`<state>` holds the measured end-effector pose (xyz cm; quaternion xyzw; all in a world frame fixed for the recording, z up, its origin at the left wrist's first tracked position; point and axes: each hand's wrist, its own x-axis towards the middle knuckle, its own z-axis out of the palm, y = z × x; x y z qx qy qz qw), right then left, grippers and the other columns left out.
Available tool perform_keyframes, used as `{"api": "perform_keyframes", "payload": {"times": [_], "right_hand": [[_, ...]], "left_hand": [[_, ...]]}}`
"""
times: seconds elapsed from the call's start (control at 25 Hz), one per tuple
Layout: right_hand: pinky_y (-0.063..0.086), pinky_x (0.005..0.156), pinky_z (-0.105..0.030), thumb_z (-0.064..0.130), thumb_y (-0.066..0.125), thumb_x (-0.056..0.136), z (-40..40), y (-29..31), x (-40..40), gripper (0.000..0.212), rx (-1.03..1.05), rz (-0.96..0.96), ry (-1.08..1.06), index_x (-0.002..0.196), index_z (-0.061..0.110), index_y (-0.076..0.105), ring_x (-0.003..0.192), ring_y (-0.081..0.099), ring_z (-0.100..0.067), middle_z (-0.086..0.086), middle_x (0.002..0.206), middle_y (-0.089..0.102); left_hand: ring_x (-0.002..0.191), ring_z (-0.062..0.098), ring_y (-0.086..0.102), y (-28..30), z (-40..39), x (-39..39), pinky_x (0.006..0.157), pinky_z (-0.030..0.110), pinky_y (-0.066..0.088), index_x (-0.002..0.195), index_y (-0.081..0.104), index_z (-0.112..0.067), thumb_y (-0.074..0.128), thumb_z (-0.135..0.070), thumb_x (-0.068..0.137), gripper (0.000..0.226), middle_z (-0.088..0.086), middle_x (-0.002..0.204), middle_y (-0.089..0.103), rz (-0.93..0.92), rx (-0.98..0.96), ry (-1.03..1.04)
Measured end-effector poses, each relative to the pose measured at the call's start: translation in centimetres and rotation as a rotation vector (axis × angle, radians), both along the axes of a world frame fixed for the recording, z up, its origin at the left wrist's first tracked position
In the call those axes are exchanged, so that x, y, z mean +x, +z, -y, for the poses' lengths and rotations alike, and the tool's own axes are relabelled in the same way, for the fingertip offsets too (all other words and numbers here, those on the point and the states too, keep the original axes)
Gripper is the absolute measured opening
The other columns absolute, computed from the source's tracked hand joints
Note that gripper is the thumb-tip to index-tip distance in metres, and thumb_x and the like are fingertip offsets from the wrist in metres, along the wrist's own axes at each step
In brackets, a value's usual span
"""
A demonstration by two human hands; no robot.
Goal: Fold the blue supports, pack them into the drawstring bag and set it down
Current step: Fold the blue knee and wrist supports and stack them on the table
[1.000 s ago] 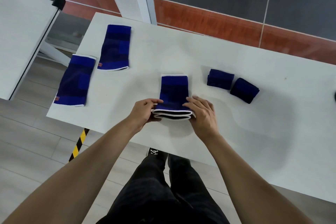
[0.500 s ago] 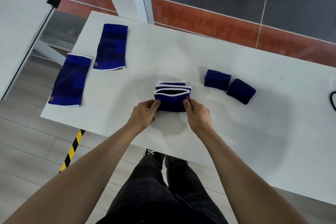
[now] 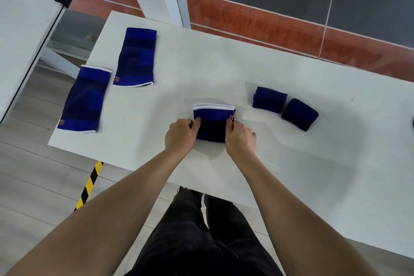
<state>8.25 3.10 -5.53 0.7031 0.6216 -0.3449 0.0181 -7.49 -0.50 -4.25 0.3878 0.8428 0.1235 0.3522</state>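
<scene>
White table (image 3: pixel 224 67) is carrying five blue supports — two unfolded ones are lying flat at its left end, one (image 3: pixel 84 99) right by the near-left corner w/ another (image 3: pixel 136 57) just beyond it. A folded support (image 3: pixel 212 122) is sitting near the front edge at approx. the middle, white trim facing away. Two more folded supports (image 3: pixel 269 100) (image 3: pixel 299 114) are lying just beside each other to its right.

Folded blue support (image 3: pixel 212 124) with white trim at its far edge, pinched at both sides by left hand (image 3: pixel 180 134) and right hand (image 3: pixel 240 139). Two folded supports (image 3: pixel 269 100) (image 3: pixel 300 114) right of the grip, touching. Two flat supports (image 3: pixel 136 57) (image 3: pixel 85 98) far left, unfolded.
</scene>
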Motion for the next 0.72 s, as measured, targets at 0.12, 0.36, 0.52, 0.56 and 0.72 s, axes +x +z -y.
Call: {"api": "perform_keyframes", "payload": {"times": [0.12,0.36,0.52,0.56,0.72], "right_hand": [[0.038,0.09,-0.042,0.039,0.029,0.106,-0.6,-0.2,-0.6,0.046,0.002,0.048,-0.017,0.098,0.012,0.066,0.094,0.059,-0.032,-0.01,0.097,0.071],[0.039,0.083,-0.041,0.029,0.051,0.1,0.6,-0.5,-0.5,0.017,0.276,0.085,-0.084,0.102,0.012,0.052,0.09,0.06,-0.03,-0.007,0.095,0.064],[0.034,0.106,-0.042,0.014,0.064,0.089,1.1,-1.3,0.7,0.041,0.625,0.049,0.257,0.129,0.013,0.057,0.121,0.053,-0.027,-0.006,0.129,0.059],[0.027,0.116,-0.045,0.02,0.06,0.094,1.5,-1.5,0.9,0.049,0.618,0.048,0.323,0.142,0.013,0.051,0.136,0.046,-0.025,-0.005,0.144,0.052],[0.005,0.125,-0.051,0.034,0.042,0.104,1.7,-2.3,1.5,0.061,0.466,0.13,0.41,0.16,0.018,0.022,0.154,0.017,-0.019,-0.002,0.167,0.021]], "left_hand": [[0.087,0.027,0.053,-0.2,0.2,0.2,0.071,0.039,0.045,0.093,0.054,-0.016,0.056,-0.039,0.096,0.023,0.003,0.097,0.058,-0.246,0.278,-0.115],[0.141,0.04,0.034,-2.7,1.4,0.3,0.109,0.048,0.034,0.149,0.043,-0.026,0.051,-0.035,0.102,0.048,0.009,0.163,0.026,-0.562,0.332,-0.618],[0.15,0.038,0.018,-2.9,1.2,0.5,0.114,0.046,0.027,0.158,0.016,-0.034,0.04,-0.041,0.103,0.06,0.001,0.168,0.002,-0.502,0.148,-0.58],[0.15,0.038,0.018,-3.0,1.1,0.6,0.114,0.047,0.027,0.158,0.013,-0.035,0.038,-0.042,0.104,0.061,0.001,0.168,0.0,-0.498,0.144,-0.578],[0.153,0.036,0.008,-3.3,0.6,0.7,0.121,0.047,0.019,0.159,0.0,-0.034,0.027,-0.047,0.105,0.061,0.0,0.168,-0.008,-0.49,0.083,-0.612]]}}
